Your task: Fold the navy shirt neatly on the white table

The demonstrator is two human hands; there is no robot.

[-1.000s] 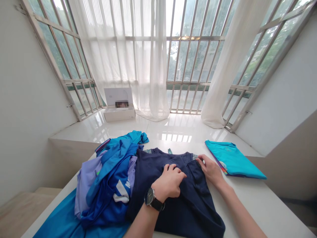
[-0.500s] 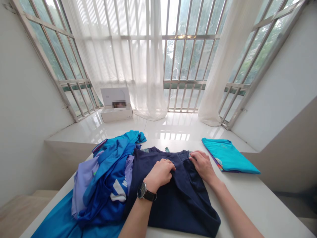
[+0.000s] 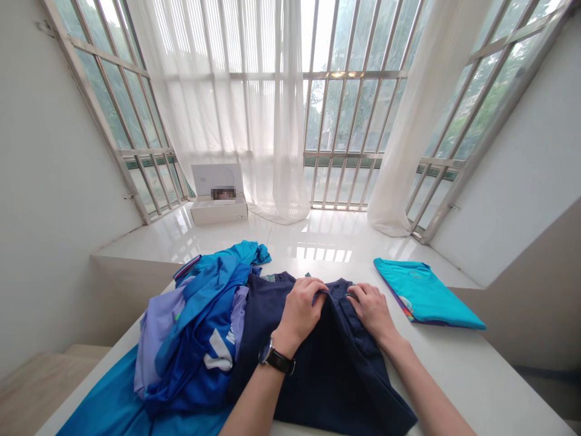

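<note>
A dark navy T-shirt (image 3: 313, 375) lies on the white table, its neckline at the far side and its right part folded inward. My left hand (image 3: 303, 312), with a black-strapped watch on the wrist, pinches the shirt near the middle and lifts a ridge of cloth. On the shirt's right shoulder, my right hand (image 3: 372, 309) has its fingers closed on the fabric by the collar. Left of the shirt is a heap of crumpled blue and lilac clothes (image 3: 195, 339), which touches its edge.
A folded turquoise shirt (image 3: 426, 290) lies at the table's right. On the window ledge (image 3: 281, 236) behind stands an open white box (image 3: 220, 212). White curtains (image 3: 227, 121) hang before barred windows. The white table (image 3: 490, 387) extends to the right.
My left hand has moved slightly up and right, raising the pinched navy cloth into a higher ridge. My right hand stays at the shoulder. The view has shifted a little.
</note>
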